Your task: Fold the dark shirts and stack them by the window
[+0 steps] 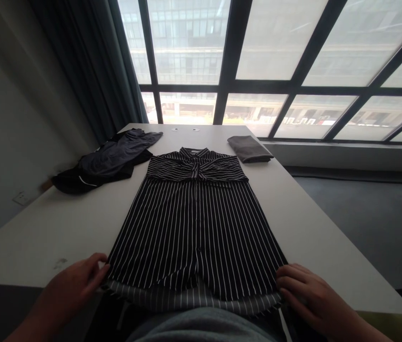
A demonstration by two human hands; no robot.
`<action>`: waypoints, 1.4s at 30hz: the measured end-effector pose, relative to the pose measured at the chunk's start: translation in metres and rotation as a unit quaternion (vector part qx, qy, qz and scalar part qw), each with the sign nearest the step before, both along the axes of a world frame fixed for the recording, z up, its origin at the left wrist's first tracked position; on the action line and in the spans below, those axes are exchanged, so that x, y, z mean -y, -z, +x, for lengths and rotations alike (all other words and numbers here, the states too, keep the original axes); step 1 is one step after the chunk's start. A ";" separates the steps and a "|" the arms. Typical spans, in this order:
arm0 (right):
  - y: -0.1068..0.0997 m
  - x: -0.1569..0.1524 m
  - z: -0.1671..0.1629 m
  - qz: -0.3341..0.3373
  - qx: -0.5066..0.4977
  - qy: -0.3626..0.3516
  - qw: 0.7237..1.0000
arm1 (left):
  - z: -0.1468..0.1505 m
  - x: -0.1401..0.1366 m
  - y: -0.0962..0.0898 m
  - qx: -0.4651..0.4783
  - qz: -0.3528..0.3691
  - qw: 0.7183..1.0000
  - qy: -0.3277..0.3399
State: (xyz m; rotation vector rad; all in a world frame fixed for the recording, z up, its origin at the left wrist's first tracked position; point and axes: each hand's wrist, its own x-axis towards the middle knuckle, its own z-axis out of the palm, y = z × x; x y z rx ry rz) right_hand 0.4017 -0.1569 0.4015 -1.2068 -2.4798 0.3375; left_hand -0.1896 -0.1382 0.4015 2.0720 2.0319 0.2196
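Observation:
A black shirt (197, 218) with white stripes lies front up on the table, collar toward the window and hem toward me. Its sleeves are folded across the chest, one from each side. The hem hangs at the near table edge, where the lighter inside of the back panel shows. My left hand (80, 280) pinches the left corner of the hem between thumb and fingers. At the right corner, my right hand (304, 289) has its fingers closed on the cloth.
Dark crumpled clothes (111, 159) lie in a heap at the left of the white table (315, 228). A folded grey cloth (250, 149) rests at the far right edge. Large windows (268, 42) and a dark curtain (94, 61) stand beyond. Two small round fittings are set in the far tabletop.

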 end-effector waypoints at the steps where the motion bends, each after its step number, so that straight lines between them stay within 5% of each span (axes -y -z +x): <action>1: -0.002 -0.006 -0.002 -0.003 0.007 -0.004 1.000 | 0.005 0.000 -0.001 -0.019 -0.022 0.999 -0.039; 4: -0.011 -0.035 -0.015 -0.014 0.027 -0.015 0.999 | 0.020 0.002 0.000 -0.060 -0.059 0.993 -0.083; 9: -0.040 -0.120 -0.074 -0.059 0.066 -0.056 0.995 | 0.030 0.005 0.005 -0.074 -0.044 0.994 -0.060; 14: -0.061 -0.235 -0.180 -0.082 0.089 -0.071 0.990 | 0.040 0.004 -0.003 -0.066 -0.040 0.995 -0.066; 19: -0.056 -0.320 -0.295 -0.067 0.121 -0.022 0.990 | 0.045 0.007 -0.002 -0.020 -0.069 0.989 -0.130; 27: -0.025 -0.362 -0.393 -0.071 0.130 -0.002 0.989 | 0.027 0.009 0.031 0.042 -0.026 0.991 -0.120; 35: -0.006 -0.389 -0.420 -0.102 0.151 0.049 0.982 | 0.021 0.009 0.047 0.076 0.057 0.992 -0.083; 42: 0.002 -0.407 -0.439 -0.093 0.144 0.088 0.981 | 0.032 0.015 0.032 0.174 0.029 0.978 -0.111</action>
